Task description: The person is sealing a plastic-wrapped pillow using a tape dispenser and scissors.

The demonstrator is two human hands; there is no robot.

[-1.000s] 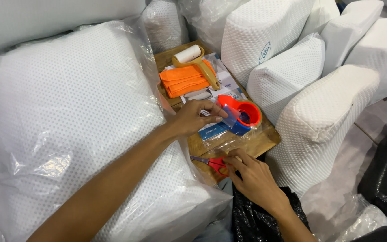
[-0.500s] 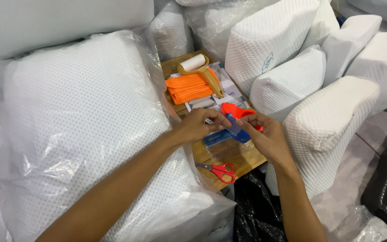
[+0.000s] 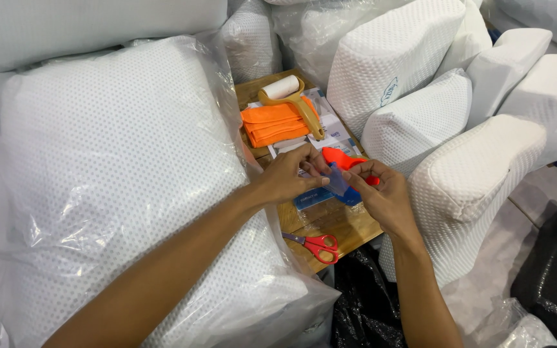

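Nearest: red-handled scissors (image 3: pixel 317 245) lie flat at the front edge of the small wooden table (image 3: pixel 349 229), untouched, blades pointing left, parked within easy reach of both hands. A bagged white pillow (image 3: pixel 111 180) fills the left side, and the left forearm lies across its plastic, probably for support.

Middle: both hands meet over the table. Left hand (image 3: pixel 288 177) has thumb and forefinger pinched nearly closed on the edge of a clear plastic strip, likely tape (image 3: pixel 338 180), other fingers curled loosely. Right hand (image 3: pixel 381 196) pinches the other side of the same strip, fingertips close together, palm partly covering a red-and-blue tape dispenser (image 3: pixel 349 171) lying on the table. The strip is held taut between the two pinches, just above a blue-labelled packet (image 3: pixel 314 198).

Farther: folded orange cloth (image 3: pixel 277 122) with a yellow-handled lint roller (image 3: pixel 291 96) resting across it, on papers. Behind and right, unbagged white contoured pillows (image 3: pixel 414 116) stacked against the table.
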